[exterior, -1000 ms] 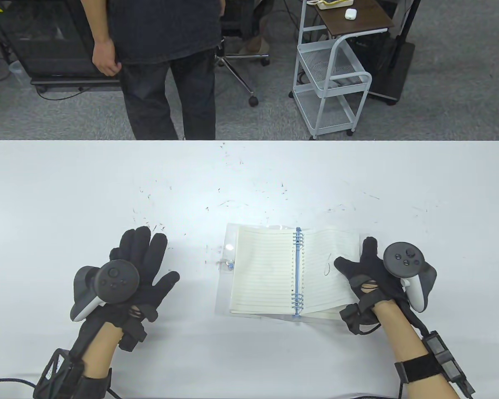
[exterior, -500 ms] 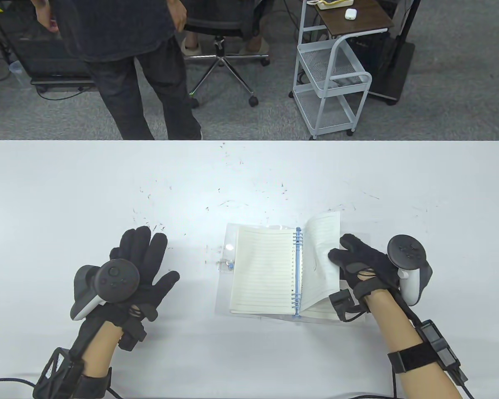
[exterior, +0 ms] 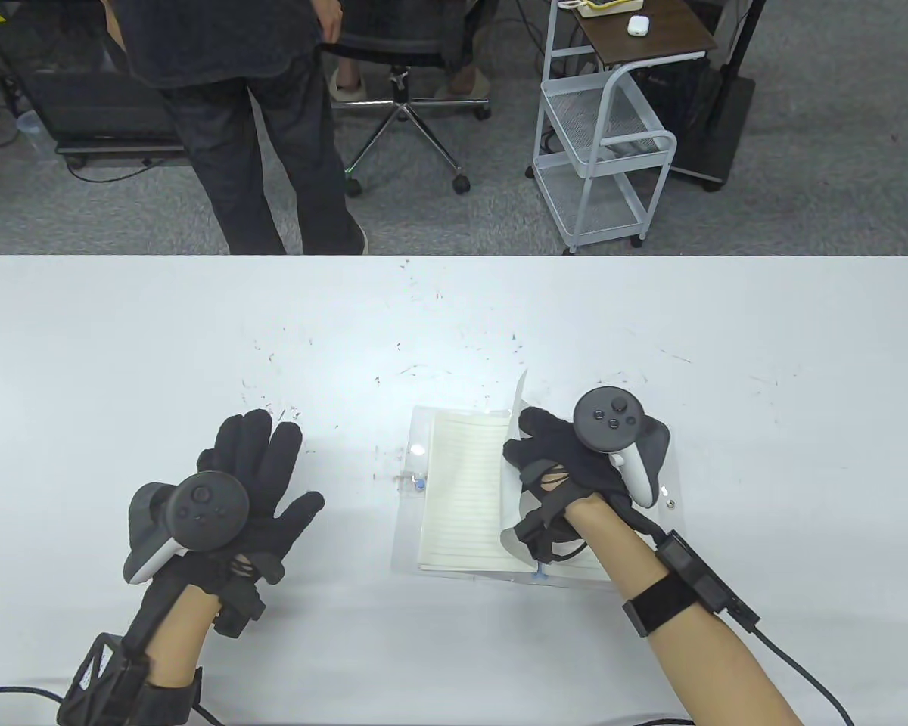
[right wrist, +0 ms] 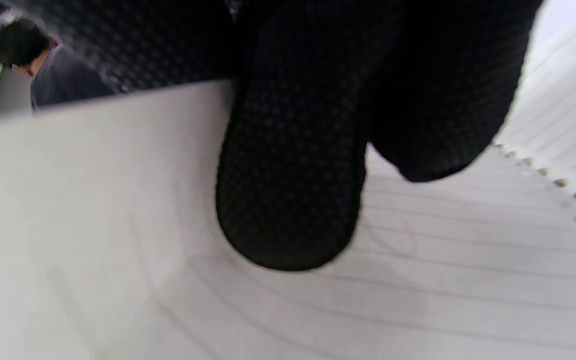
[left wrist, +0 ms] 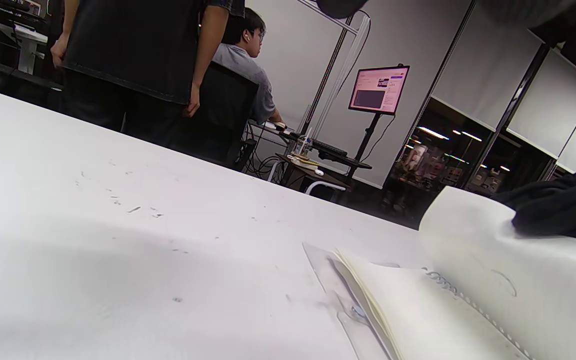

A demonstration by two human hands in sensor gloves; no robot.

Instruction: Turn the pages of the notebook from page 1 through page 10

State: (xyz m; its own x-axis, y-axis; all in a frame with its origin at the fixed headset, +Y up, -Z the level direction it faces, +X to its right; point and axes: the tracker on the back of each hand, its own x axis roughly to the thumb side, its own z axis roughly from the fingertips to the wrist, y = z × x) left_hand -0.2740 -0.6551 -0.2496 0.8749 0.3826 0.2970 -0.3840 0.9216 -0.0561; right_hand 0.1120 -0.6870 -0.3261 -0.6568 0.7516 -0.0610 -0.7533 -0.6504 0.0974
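Observation:
The spiral notebook (exterior: 461,491) lies open at the table's front middle, its lined left page showing. My right hand (exterior: 523,445) holds one page (exterior: 517,404) at its edge, and the page stands curled over the spine. In the left wrist view the lifted page (left wrist: 508,270) arches above the left page (left wrist: 418,320), with my right hand's fingers (left wrist: 563,210) on its top edge. In the right wrist view my fingers (right wrist: 293,175) press on the lined page (right wrist: 468,260). My left hand (exterior: 253,461) lies flat and open on the table, left of the notebook, touching nothing else.
The notebook's clear plastic cover (exterior: 407,522) sticks out on the left and on the right (exterior: 664,484). A person (exterior: 257,113) stands beyond the table's far edge. A white wire cart (exterior: 601,151) stands on the floor at the back right.
My right hand lifted the right page and carried it leftward, from flat, to upright, to over the spine. My left hand stayed put. The standing person shifted left.

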